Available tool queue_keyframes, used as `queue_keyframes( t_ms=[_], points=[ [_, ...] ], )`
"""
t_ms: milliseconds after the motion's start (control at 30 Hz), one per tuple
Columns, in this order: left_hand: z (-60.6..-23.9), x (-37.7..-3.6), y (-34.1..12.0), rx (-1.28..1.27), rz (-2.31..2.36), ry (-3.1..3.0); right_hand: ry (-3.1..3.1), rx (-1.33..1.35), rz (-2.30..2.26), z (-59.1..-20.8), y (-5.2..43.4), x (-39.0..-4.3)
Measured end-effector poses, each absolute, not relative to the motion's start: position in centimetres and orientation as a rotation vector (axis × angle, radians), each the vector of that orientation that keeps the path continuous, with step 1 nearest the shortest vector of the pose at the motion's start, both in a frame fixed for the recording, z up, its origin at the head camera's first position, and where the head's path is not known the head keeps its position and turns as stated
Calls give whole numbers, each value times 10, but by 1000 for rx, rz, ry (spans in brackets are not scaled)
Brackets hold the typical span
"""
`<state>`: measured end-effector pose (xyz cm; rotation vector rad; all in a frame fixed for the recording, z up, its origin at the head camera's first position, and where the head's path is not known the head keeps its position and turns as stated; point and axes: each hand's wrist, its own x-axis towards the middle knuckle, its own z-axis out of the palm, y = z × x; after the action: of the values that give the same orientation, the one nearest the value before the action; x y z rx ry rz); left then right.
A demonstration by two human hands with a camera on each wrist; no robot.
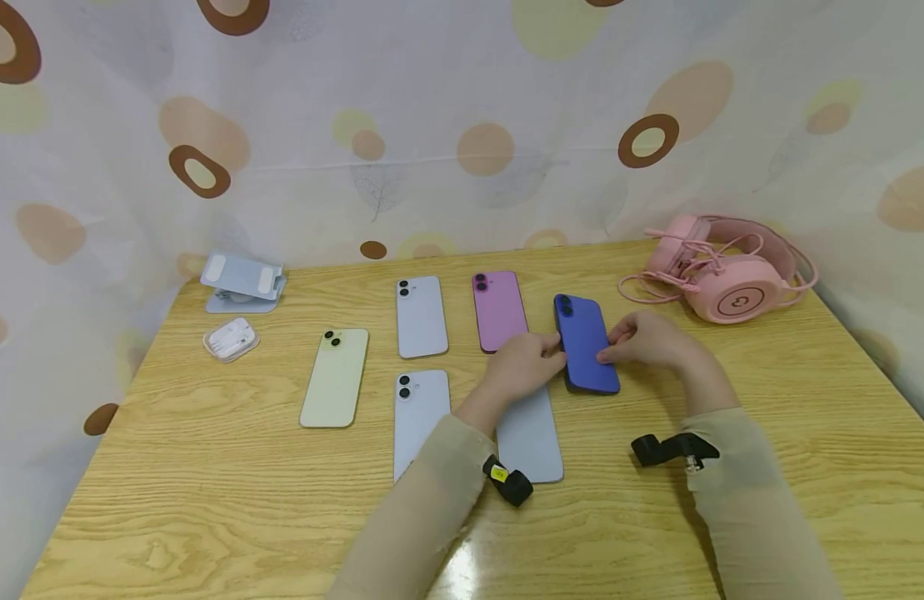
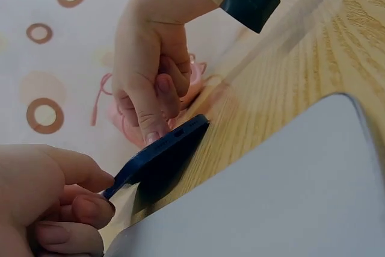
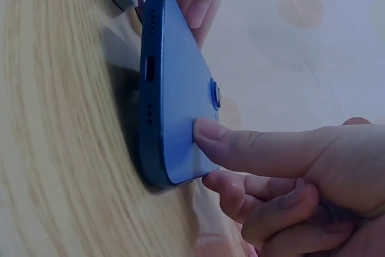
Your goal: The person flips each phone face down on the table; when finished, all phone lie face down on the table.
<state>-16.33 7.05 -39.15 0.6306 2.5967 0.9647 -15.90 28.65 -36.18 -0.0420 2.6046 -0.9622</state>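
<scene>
Both hands are at a blue phone (image 1: 585,342), which lies back up with its two cameras toward the far side. The left hand (image 1: 517,367) pinches its left edge with thumb and finger. On the opposite side, the right hand (image 1: 651,340) grips the near right part, its thumb (image 3: 219,139) on the back and other fingers at the edge. A shadow shows under the phone (image 3: 174,88) in the right wrist view, so one side stands off the wood. Below the left hand lies a pale phone (image 1: 531,437), partly covered; a pink phone (image 1: 497,308) lies just beyond.
Farther left lie two pale phones, one behind (image 1: 422,321) and one in front (image 1: 419,417), and a yellowish phone (image 1: 334,379). A folding stand (image 1: 244,279) and boxed white earphones (image 1: 232,339) sit far left. Pink headphones (image 1: 739,287) with a cord occupy the back right.
</scene>
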Motion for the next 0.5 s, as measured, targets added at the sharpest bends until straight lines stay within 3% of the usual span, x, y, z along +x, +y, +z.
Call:
queue_keyframes(
  t_ms=[500],
  points=[
    [-393, -160, 78, 615, 858, 2625, 2646, -31, -911, -363, 290, -161]
  ],
)
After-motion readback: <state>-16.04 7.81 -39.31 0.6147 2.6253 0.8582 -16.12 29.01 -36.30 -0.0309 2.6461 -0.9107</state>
